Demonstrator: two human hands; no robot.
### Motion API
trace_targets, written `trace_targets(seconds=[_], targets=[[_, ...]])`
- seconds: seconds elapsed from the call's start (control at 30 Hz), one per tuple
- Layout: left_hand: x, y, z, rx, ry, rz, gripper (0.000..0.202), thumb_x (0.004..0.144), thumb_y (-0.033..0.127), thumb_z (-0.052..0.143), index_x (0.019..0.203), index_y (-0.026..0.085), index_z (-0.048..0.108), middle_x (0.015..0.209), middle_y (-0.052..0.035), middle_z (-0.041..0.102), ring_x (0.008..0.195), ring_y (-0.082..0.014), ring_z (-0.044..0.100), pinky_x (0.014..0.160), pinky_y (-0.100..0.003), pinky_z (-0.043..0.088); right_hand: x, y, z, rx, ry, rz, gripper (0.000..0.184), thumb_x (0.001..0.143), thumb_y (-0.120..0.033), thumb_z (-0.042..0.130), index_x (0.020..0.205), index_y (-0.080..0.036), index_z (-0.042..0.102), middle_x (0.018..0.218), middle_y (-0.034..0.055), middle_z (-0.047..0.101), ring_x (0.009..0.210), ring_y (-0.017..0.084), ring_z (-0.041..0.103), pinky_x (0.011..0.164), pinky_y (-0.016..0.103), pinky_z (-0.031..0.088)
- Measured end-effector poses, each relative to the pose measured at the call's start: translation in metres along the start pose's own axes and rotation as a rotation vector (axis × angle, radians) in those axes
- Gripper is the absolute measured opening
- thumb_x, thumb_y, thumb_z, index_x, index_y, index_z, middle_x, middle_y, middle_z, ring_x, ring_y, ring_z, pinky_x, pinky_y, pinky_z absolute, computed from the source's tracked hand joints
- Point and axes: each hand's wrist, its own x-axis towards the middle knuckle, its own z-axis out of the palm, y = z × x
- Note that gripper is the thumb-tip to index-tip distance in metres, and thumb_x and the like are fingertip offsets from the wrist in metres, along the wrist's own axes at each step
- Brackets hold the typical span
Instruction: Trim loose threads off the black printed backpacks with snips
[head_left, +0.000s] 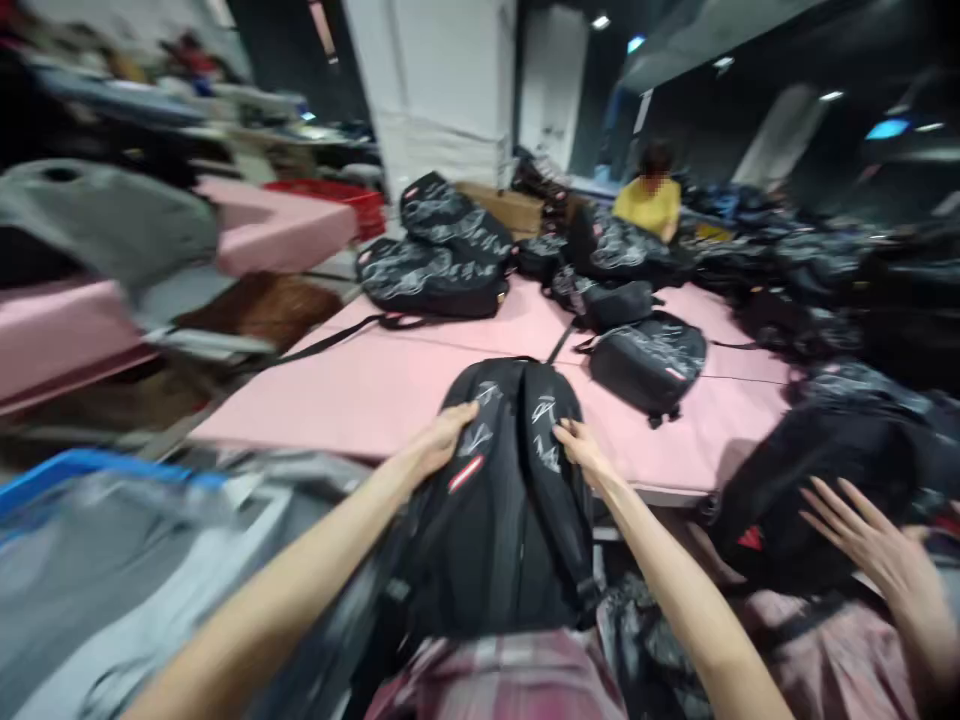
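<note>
A black backpack [502,550] leans between my body and the table edge, its strap side facing up. My left hand [444,440] is closed around the outer edge of the left shoulder strap, which carries white line prints and a red-and-white label [466,474]. On the other strap, also printed in white, my right hand [583,447] pinches the outer edge with thumb and fingers. The top of the backpack rests over the pink table [300,410], and its lower end lies against plaid cloth [502,680].
Printed black backpacks [442,260] are stacked at the far left of the table; another black backpack [646,362] lies farther right. A co-worker's hand [862,540] rests on a black bag [802,490] at right. A blue bin [97,462] holds grey material. Someone in yellow [649,208] is behind.
</note>
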Motion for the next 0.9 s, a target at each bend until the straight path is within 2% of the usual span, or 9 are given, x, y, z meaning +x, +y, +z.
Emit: trace_targets(seconds=[0.07, 0.13, 0.2, 0.27, 0.43, 0.7, 0.77, 0.83, 0.9], targets=[[-0.01, -0.044, 0.001, -0.241, -0.018, -0.257, 0.039, 0.091, 0.04, 0.04, 0.083, 0.008, 0.062, 0.082, -0.0123, 0.069, 0.073, -0.0193, 0.066, 0.072, -0.032, 0.055, -0.005, 0.05, -0.009, -0.022, -0.044, 0.097, 0.039, 0.059, -0.043, 0.071, 0.062, -0.021, 0.039, 0.043, -0.0131, 0.026, 0.037, 0.004, 0.02, 0.036, 0.019, 0.017], [-0.013, -0.074, 0.006, -0.507, -0.062, -0.396, 0.036, 0.089, 0.041, 0.043, 0.086, 0.01, 0.063, 0.087, -0.0131, 0.07, 0.079, -0.0205, 0.067, 0.076, -0.032, 0.054, -0.01, 0.079, -0.018, -0.026, -0.076, 0.157, 0.043, 0.061, -0.046, 0.069, 0.061, -0.023, 0.033, 0.042, -0.0142, 0.02, 0.037, 0.004, 0.015, 0.037, 0.02, 0.012], [-0.01, -0.091, 0.009, -0.683, -0.076, -0.443, 0.032, 0.089, 0.038, 0.045, 0.089, 0.011, 0.063, 0.089, -0.0125, 0.07, 0.083, -0.0213, 0.067, 0.077, -0.032, 0.054, -0.01, 0.092, -0.023, -0.021, -0.082, 0.189, 0.046, 0.06, -0.048, 0.069, 0.061, -0.023, 0.03, 0.042, -0.0144, 0.019, 0.037, 0.004, 0.014, 0.038, 0.02, 0.011], [-0.004, -0.099, 0.009, -0.77, -0.068, -0.47, 0.03, 0.09, 0.032, 0.042, 0.091, 0.01, 0.063, 0.088, -0.0128, 0.07, 0.081, -0.0219, 0.067, 0.075, -0.033, 0.054, -0.005, 0.097, -0.022, -0.014, -0.067, 0.205, 0.047, 0.057, -0.049, 0.07, 0.061, -0.023, 0.03, 0.043, -0.0144, 0.018, 0.037, 0.004, 0.013, 0.037, 0.02, 0.011], [0.007, -0.108, 0.002, -0.851, -0.083, -0.499, 0.032, 0.092, 0.028, 0.04, 0.093, 0.006, 0.062, 0.087, -0.0151, 0.07, 0.077, -0.0221, 0.068, 0.072, -0.033, 0.054, 0.005, 0.1, -0.02, 0.008, -0.02, 0.222, 0.046, 0.054, -0.047, 0.072, 0.063, -0.022, 0.035, 0.044, -0.0142, 0.019, 0.036, 0.003, 0.014, 0.037, 0.02, 0.012], [0.002, -0.108, 0.003, -0.847, -0.069, -0.541, 0.032, 0.09, 0.029, 0.044, 0.093, 0.005, 0.064, 0.085, -0.0164, 0.07, 0.079, -0.0231, 0.067, 0.076, -0.035, 0.054, -0.001, 0.098, -0.017, 0.08, 0.006, 0.27, 0.044, 0.053, -0.042, 0.075, 0.059, -0.021, 0.036, 0.042, -0.014, 0.022, 0.035, 0.002, 0.016, 0.035, 0.018, 0.011], [0.004, -0.103, -0.002, -0.776, 0.021, -0.503, 0.025, 0.086, 0.027, 0.05, 0.091, 0.007, 0.064, 0.086, -0.014, 0.07, 0.079, -0.021, 0.067, 0.078, -0.033, 0.053, -0.002, 0.094, -0.017, 0.115, 0.027, 0.274, 0.042, 0.053, -0.039, 0.076, 0.059, -0.02, 0.038, 0.042, -0.0138, 0.023, 0.034, 0.002, 0.016, 0.035, 0.018, 0.011], [0.011, -0.094, -0.014, -0.658, 0.18, -0.416, 0.02, 0.08, 0.024, 0.058, 0.092, 0.009, 0.064, 0.091, -0.0107, 0.069, 0.079, -0.0171, 0.066, 0.079, -0.029, 0.051, 0.005, 0.086, -0.02, 0.162, 0.057, 0.266, 0.039, 0.055, -0.036, 0.076, 0.06, -0.019, 0.042, 0.041, -0.0138, 0.024, 0.034, 0.002, 0.017, 0.034, 0.017, 0.011], [0.028, -0.082, -0.03, -0.518, 0.355, -0.312, 0.024, 0.075, 0.023, 0.062, 0.097, 0.012, 0.062, 0.095, -0.0076, 0.068, 0.079, -0.0135, 0.064, 0.076, -0.025, 0.05, 0.024, 0.073, -0.028, 0.226, 0.08, 0.247, 0.033, 0.058, -0.032, 0.075, 0.065, -0.018, 0.046, 0.04, -0.0138, 0.026, 0.034, 0.002, 0.017, 0.033, 0.017, 0.012]])
